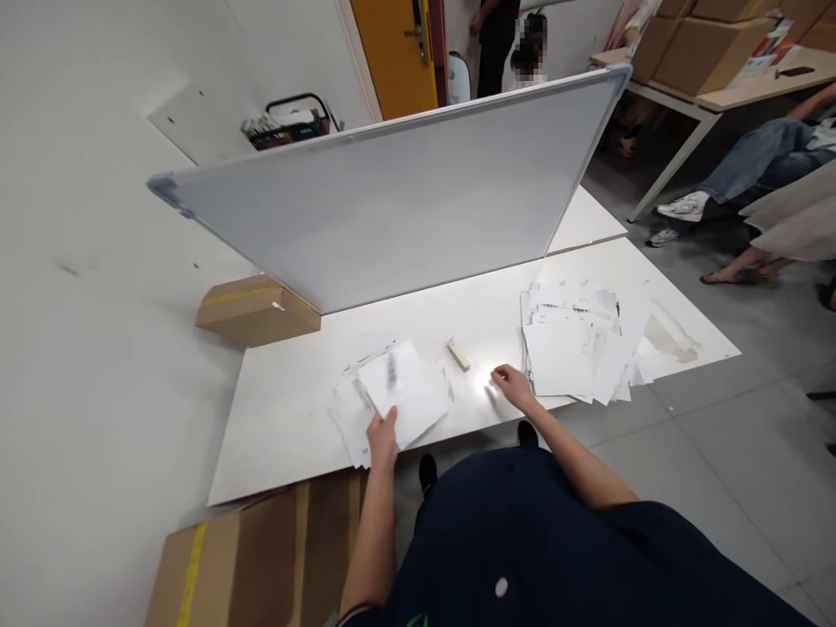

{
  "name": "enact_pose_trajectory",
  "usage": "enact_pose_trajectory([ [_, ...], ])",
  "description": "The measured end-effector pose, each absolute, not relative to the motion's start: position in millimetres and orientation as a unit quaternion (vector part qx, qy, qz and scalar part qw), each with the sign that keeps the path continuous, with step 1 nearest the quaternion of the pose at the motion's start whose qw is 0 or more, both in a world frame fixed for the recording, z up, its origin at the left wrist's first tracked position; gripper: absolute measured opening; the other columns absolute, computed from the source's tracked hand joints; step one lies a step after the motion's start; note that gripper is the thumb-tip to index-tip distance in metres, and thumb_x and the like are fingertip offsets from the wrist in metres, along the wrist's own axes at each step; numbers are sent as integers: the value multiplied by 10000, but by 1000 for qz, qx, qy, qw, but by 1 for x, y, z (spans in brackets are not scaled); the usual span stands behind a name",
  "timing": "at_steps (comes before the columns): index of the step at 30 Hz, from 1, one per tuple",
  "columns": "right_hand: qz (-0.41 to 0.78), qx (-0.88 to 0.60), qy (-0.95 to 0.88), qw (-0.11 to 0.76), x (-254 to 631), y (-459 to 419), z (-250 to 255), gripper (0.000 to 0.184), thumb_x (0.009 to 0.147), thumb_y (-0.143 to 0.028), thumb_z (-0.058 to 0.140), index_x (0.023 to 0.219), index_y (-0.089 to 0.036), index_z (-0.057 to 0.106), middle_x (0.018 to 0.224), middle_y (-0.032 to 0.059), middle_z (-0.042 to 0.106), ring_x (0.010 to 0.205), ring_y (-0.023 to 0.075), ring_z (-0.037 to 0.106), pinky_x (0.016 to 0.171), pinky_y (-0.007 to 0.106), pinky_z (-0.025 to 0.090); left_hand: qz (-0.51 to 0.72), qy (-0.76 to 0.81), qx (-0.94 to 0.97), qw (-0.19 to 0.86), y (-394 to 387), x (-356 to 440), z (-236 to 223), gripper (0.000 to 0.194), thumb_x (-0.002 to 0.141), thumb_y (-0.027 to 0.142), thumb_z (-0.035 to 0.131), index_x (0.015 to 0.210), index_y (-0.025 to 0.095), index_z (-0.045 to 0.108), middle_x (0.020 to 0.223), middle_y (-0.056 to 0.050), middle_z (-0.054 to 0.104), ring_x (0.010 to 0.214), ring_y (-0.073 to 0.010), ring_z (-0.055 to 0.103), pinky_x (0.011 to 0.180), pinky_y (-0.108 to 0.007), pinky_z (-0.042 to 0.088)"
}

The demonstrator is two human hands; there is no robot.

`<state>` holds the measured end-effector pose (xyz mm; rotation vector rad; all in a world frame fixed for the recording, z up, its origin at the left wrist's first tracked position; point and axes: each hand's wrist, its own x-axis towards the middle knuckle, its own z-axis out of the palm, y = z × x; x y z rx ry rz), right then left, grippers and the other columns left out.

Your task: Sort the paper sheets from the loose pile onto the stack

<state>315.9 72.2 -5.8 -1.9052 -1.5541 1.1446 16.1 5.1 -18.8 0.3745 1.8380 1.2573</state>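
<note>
Some white paper (413, 392) in the nearly closed left hand (382, 433)

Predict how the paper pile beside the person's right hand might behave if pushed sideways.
The paper pile would probably spread apart, since its sheets lie unevenly fanned. Each sheet looks thin, so would likely bend. Sheets that appear to overhang the near edge of the table might slip off.
</note>
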Motion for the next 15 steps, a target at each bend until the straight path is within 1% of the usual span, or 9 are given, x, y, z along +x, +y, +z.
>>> enact_pose_trajectory([
  [2, 326, -748, -540, 206, 342, 78, -10, 351, 826, -343, 408, 1054, -123, 560, 1036, 145, 598, 960, 260, 537, 836, 380, 398, 471, 790, 162, 358, 2, -21, -22, 344, 678, 354, 628, 904, 94, 623, 851, -85, 680, 725, -164, 635, 688, -285, 507],
  [4, 212, -808, -521, 175, 364, 83, -16, 406, 821, -347, 428, 1135, -103, 512, 1130, 182, 532, 1054, 297, 470, 864, 412, 360, 378, 850, 217, 295, 0, -49, -24, 375, 743, 383, 542, 976, 96, 606, 898, -92, 674, 793, -183, 638, 713, -298, 507],
  [6, 126, -842, -506, 137, 378, 85, -25, 470, 796, -383, 485, 1172, -101, 484, 1191, 194, 483, 1103, 318, 418, 875, 419, 341, 337, 871, 229, 275, -1, -65, -23, 429, 736, 370, 549, 1059, 88, 578, 973, -127, 656, 901, -232, 623, 795, -344, 486],
  [7, 108, -851, -500, 122, 381, 86, -29, 504, 781, -399, 510, 1183, -97, 472, 1212, 199, 464, 1118, 326, 399, 879, 422, 334, 319, 881, 231, 264, -2, -69, -21, 493, 722, 368, 567, 1126, 88, 541, 1038, -148, 633, 979, -263, 596, 857, -380, 457],
  [9, 93, -859, -494, 97, 383, 87, -37, 540, 761, -417, 541, 1180, -85, 465, 1221, 205, 452, 1127, 333, 381, 884, 425, 328, 294, 896, 233, 237, -2, -68, -18, 643, 695, 369, 601, 1254, 99, 435, 1188, -189, 549, 1135, -323, 492, 964, -458, 360],
  [11, 88, -865, -488, 77, 382, 88, -41, 538, 753, -424, 551, 1157, -76, 476, 1209, 202, 456, 1126, 334, 377, 884, 421, 332, 259, 912, 250, 200, -4, -60, -15, 731, 702, 389, 595, 1328, 115, 336, 1293, -217, 450, 1219, -366, 391, 992, -523, 295],
  [13, 91, -868, -484, 59, 381, 88, -41, 515, 755, -434, 549, 1125, -80, 499, 1191, 188, 470, 1113, 324, 389, 878, 403, 345, 233, 920, 272, 163, -8, -49, -13, 728, 732, 399, 560, 1352, 122, 298, 1328, -229, 403, 1233, -384, 359, 969, -554, 303],
  [15, 104, -868, -483, 41, 384, 88, -39, 491, 763, -448, 539, 1100, -92, 526, 1184, 175, 477, 1101, 311, 405, 867, 382, 360, 232, 919, 290, 133, -12, -40, -12, 701, 752, 384, 537, 1354, 113, 301, 1325, -229, 403, 1229, -379, 362, 958, -548, 322],
])
